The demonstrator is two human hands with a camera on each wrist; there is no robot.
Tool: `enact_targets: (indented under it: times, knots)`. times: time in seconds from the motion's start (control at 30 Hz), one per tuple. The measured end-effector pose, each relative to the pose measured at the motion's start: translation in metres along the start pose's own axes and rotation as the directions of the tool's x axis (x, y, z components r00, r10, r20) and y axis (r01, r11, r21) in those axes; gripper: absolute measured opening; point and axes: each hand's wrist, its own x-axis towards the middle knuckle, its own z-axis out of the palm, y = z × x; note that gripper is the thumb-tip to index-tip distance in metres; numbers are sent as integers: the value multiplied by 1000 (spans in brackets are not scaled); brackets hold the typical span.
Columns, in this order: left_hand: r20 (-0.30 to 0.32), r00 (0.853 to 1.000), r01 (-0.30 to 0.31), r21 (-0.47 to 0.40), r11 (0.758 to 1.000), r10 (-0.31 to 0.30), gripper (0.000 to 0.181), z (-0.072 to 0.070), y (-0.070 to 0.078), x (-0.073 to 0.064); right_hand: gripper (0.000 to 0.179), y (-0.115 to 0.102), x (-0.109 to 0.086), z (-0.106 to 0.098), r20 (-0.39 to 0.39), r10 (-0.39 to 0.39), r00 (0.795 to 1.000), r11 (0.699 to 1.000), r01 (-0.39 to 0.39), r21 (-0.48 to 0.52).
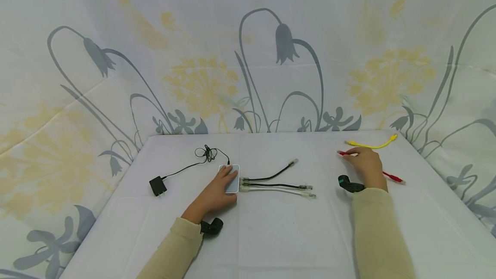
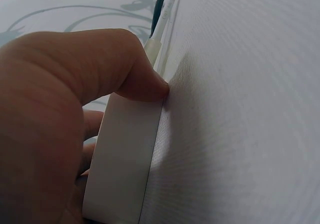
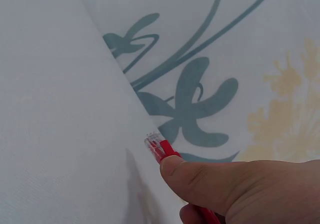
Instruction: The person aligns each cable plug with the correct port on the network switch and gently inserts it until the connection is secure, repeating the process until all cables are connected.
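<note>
A small white network switch (image 1: 233, 187) with a grey top lies left of centre on the table. My left hand (image 1: 218, 193) holds it, fingers over the top; in the left wrist view the thumb (image 2: 142, 81) presses the white side wall (image 2: 122, 154). Two black network cables (image 1: 271, 178) and a white one (image 1: 277, 190) run rightward from the switch, their far plugs loose. At the right, my right hand (image 1: 367, 168) pinches a red network cable (image 1: 393, 178) near one end. Its clear plug (image 3: 156, 148) sticks out past the thumb in the right wrist view.
A yellow network cable (image 1: 373, 146) lies near the back right edge, beyond the right hand. A black power adapter (image 1: 157, 186) sits at the left, its bundled cord (image 1: 209, 154) leading to the switch. A patterned curtain (image 1: 263, 76) hangs behind the white table (image 1: 279, 236).
</note>
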Motion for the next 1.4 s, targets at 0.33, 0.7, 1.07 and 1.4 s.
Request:
enact_targets:
  times: [0.33,0.7,1.07,1.4]
  knots:
    - [0,1000,-3,-2,1000,3,79,0,0,0,35,-12,6,8,-42,-75,996,997,75,-7]
    - [-5,1000,-9,-5,1000,9,79,1,-1,1,32,-25,3,13,-13,-110,994,992,111,57]
    - [0,1000,-5,2,1000,5,79,0,-1,1,33,-34,8,21,31,-110,993,989,106,99]
    - [-8,999,-43,-13,999,42,78,-1,0,0,34,-38,12,29,95,-200,975,977,192,89]
